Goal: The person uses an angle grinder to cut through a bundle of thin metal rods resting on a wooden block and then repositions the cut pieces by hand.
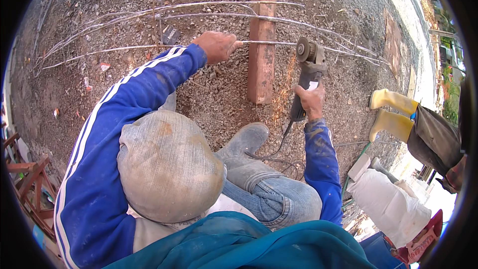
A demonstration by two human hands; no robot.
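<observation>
My left hand (217,47) is closed round a thin metal rod (271,43), which lies across a reddish-brown wooden beam (262,62). Just right of the beam, my right hand (312,100) grips an angle grinder (308,75) by its dark body. The grinder's disc (302,49) meets the rod, though the exact contact point is too small to tell. Orange sparks (286,87) fall toward me over the gravel. Farther off, several more thin rods (214,15) lie across the beam and the ground.
A power cord (279,152) runs from the grinder past my grey boot (249,139). A dark block (170,35) sits by the rods. At the right stands another person in yellow boots (393,124), near a white sack (391,201). Rusty metal frames (35,184) stand at the left.
</observation>
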